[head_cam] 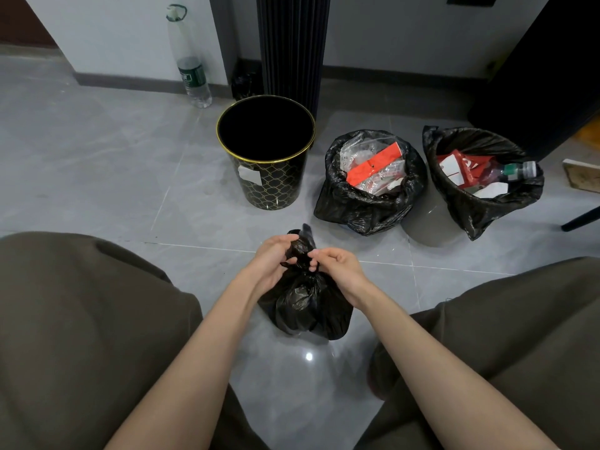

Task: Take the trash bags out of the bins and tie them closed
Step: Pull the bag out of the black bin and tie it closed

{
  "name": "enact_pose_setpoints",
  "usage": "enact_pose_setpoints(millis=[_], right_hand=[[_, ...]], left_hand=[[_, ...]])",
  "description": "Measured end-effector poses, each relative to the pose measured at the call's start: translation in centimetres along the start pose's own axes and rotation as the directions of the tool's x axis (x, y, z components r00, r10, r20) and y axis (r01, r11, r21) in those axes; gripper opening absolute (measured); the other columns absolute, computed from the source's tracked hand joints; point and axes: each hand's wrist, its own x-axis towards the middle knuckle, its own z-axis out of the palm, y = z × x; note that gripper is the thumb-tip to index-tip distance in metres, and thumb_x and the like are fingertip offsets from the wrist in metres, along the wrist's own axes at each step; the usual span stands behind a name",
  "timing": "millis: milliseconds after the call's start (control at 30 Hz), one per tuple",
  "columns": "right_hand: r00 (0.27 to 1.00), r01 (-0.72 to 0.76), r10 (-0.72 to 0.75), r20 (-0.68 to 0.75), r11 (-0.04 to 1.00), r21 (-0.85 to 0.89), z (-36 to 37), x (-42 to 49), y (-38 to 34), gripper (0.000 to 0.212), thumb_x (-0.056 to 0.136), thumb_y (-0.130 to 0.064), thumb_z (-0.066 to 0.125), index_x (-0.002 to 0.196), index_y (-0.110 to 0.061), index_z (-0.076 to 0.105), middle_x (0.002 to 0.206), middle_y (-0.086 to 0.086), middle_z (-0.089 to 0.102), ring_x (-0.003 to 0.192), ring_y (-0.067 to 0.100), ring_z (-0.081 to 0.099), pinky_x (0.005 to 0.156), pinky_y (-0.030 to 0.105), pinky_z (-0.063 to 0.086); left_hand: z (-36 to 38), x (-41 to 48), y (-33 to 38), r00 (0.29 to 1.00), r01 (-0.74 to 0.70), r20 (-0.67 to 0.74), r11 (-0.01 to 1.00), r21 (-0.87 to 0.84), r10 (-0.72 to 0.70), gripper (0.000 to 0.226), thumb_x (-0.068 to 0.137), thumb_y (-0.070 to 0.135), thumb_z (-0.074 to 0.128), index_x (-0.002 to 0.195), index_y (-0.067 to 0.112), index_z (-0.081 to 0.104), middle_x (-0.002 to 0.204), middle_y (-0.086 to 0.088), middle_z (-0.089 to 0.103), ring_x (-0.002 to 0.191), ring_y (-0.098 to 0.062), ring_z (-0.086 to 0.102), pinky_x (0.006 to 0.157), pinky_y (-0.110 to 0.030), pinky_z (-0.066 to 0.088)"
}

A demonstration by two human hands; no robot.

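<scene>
Item: black trash bag point(306, 306), on floor point(130, 190) at 6 o'clock from empty bin point(269, 186); soft, light, slippery film, I judge; my left hand point(271, 264) and right hand point(339, 267) fingers pinch its gathered neck, the best hold.

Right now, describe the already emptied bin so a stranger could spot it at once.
Find the tall ribbed column at the back wall; the emptied bin stands just before it. Its neighbours, the middle bag and right bag, bulge with trash; this one is unlined, black with a gold rim and lattice.
</scene>
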Motion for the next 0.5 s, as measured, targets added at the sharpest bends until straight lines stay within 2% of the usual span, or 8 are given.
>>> enact_pose_setpoints(millis=[67,100,167,233,300,400,467,500], right_hand=[[0.999,0.047,-0.049,-0.008,0.986,-0.160,0.2,-0.1,0.0,0.013,0.091,-0.007,0.058,0.088,-0.003,0.070,0.065,0.001,0.062,0.054,0.004,0.053,0.061,0.012,0.046],[0.996,0.088,-0.088,0.010,0.957,-0.277,0.3,-0.1,0.0,0.013,0.090,-0.008,0.059,0.087,-0.003,0.071,0.063,0.000,0.062,0.051,0.002,0.050,0.058,0.012,0.044],[0.984,0.175,-0.164,0.066,0.850,-0.497,0.4,-0.1,0.1,0.014,0.089,-0.014,0.061,0.082,-0.010,0.072,0.061,-0.003,0.062,0.048,0.000,0.050,0.055,0.012,0.041],[0.972,0.230,-0.208,0.108,0.746,-0.626,0.5,-0.3,0.0,0.015,0.089,-0.019,0.062,0.079,-0.015,0.073,0.060,-0.005,0.063,0.050,-0.001,0.051,0.055,0.011,0.039],[0.960,0.279,-0.225,0.168,0.684,-0.674,0.4,-0.7,-0.2,0.017,0.089,-0.017,0.060,0.082,-0.013,0.075,0.064,-0.003,0.065,0.055,0.001,0.052,0.057,0.008,0.039],[0.946,0.322,-0.202,0.252,0.639,-0.699,0.2,-1.1,-0.8,0.020,0.088,-0.010,0.056,0.078,-0.010,0.073,0.071,0.003,0.069,0.060,0.006,0.054,0.057,0.009,0.037],[0.941,0.335,-0.176,0.288,0.608,-0.720,-0.1,-1.2,-1.1,0.022,0.086,-0.010,0.056,0.067,-0.009,0.067,0.062,0.004,0.063,0.052,0.006,0.044,0.054,0.015,0.033],[0.942,0.333,-0.169,0.291,0.602,-0.726,-0.2,-1.1,-1.0,0.025,0.085,-0.013,0.059,0.060,-0.008,0.059,0.054,0.003,0.053,0.048,0.008,0.038,0.052,0.018,0.030]], left_hand=[[0.1,-0.4,0.2,0.999,0.013,0.050,1.000,0.001,-0.013,0.027,0.097,-0.004,0.030,0.086,0.008,0.052,0.039,0.006,0.051,0.029,0.001,0.044,0.062,-0.021,0.041],[0.4,-0.7,0.4,0.996,0.014,0.085,1.000,0.004,-0.014,0.028,0.098,-0.002,0.030,0.082,0.008,0.050,0.041,0.005,0.051,0.031,0.000,0.044,0.058,-0.019,0.041],[0.8,-1.0,0.7,0.996,-0.007,0.091,1.000,0.004,0.007,0.024,0.099,0.001,0.032,0.083,0.009,0.049,0.057,-0.003,0.047,0.042,-0.004,0.043,0.054,-0.016,0.041],[1.2,-0.9,0.9,0.999,-0.035,0.037,0.999,-0.012,0.035,0.013,0.100,0.003,0.035,0.100,0.009,0.046,0.067,-0.002,0.037,0.055,-0.009,0.036,0.064,-0.021,0.041],[1.4,-1.0,1.2,0.999,-0.017,0.032,0.999,-0.048,0.019,0.012,0.100,0.004,0.036,0.110,0.010,0.041,0.068,-0.001,0.030,0.057,-0.009,0.028,0.068,-0.023,0.040],[1.9,-0.9,1.6,0.999,0.026,0.045,0.994,-0.110,-0.021,0.012,0.100,0.007,0.038,0.092,0.011,0.046,0.067,-0.001,0.026,0.054,-0.009,0.022,0.066,-0.023,0.041],[2.1,-0.5,1.8,0.999,0.040,0.042,0.989,-0.140,-0.034,0.017,0.100,0.007,0.038,0.085,0.012,0.045,0.065,-0.001,0.026,0.050,-0.008,0.023,0.067,-0.024,0.042],[2.3,-0.2,1.9,0.998,0.040,0.050,0.989,-0.141,-0.033,0.013,0.100,0.006,0.037,0.091,0.010,0.046,0.064,-0.001,0.026,0.045,-0.007,0.025,0.069,-0.024,0.043]])
